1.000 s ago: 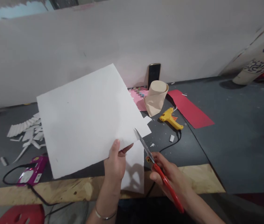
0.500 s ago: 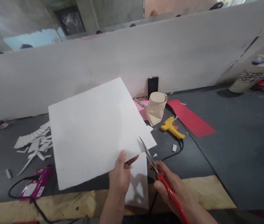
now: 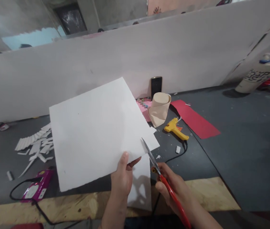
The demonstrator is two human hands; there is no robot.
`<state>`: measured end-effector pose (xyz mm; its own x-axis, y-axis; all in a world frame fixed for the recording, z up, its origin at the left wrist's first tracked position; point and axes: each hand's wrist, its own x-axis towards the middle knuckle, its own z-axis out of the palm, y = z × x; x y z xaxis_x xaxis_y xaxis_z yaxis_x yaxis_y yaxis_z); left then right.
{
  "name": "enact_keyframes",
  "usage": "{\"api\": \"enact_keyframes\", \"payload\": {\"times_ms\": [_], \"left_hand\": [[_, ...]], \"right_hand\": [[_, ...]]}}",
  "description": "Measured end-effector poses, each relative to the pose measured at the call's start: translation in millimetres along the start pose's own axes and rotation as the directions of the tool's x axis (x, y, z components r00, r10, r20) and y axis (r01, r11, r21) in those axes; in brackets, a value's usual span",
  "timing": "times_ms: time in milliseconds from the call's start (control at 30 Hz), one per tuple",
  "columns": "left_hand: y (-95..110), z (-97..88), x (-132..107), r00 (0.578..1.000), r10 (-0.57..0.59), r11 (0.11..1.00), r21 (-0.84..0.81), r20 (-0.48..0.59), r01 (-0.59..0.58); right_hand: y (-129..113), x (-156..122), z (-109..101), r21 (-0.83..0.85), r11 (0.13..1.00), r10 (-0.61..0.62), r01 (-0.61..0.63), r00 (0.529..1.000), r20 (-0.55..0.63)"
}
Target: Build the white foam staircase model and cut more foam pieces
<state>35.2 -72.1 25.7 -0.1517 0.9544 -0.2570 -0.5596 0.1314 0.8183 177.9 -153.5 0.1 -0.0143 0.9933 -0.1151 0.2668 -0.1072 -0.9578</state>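
Note:
A large white board sheet [image 3: 96, 130] is held up and tilted in front of me. My left hand [image 3: 122, 175] grips its lower edge, thumb on top and fingers beneath. In my right hand [image 3: 173, 184] is a pair of scissors [image 3: 163, 181] with red handles. Their blades sit at the sheet's lower right edge, one blade over its face, beside a corner strip that juts out. Below the sheet, a second white piece [image 3: 141, 187] lies at the table's front edge, partly hidden by the sheet and my left hand.
Right of the sheet are a yellow glue gun [image 3: 176, 129], a rolled beige piece [image 3: 160, 109], a red strip [image 3: 197, 121] and a phone [image 3: 156, 87] against the partition. White scraps [image 3: 38, 143] and a magenta device [image 3: 38, 186] with a black cable lie left. A white container [image 3: 251, 76] stands far right.
The view has shifted very slightly. Both hands, the sheet and the scissors keep almost the same positions; I see no clear progress of the blades.

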Motion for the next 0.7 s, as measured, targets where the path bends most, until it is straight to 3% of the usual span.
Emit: {"api": "enact_keyframes", "payload": {"times_ms": [200,400,700], "left_hand": [[-0.3,-3.5,0.9,0.999,0.009,0.999,0.038,0.049,-0.011],[-1.7,-2.7,-2.8,0.999,-0.018,0.999,0.032,0.032,0.017],[-3.9,-6.1,-1.4,0.999,-0.012,1.0,0.008,0.033,0.012]], "right_hand": [[2.4,-0.7,0.5,0.015,1.0,0.0,0.0,0.999,0.037],[-4.7,-1.0,-4.0,0.036,0.999,0.013,-0.015,0.997,0.076],[-7.0,2.8,4.2,0.004,0.999,0.036,-0.036,0.999,-0.011]]}}
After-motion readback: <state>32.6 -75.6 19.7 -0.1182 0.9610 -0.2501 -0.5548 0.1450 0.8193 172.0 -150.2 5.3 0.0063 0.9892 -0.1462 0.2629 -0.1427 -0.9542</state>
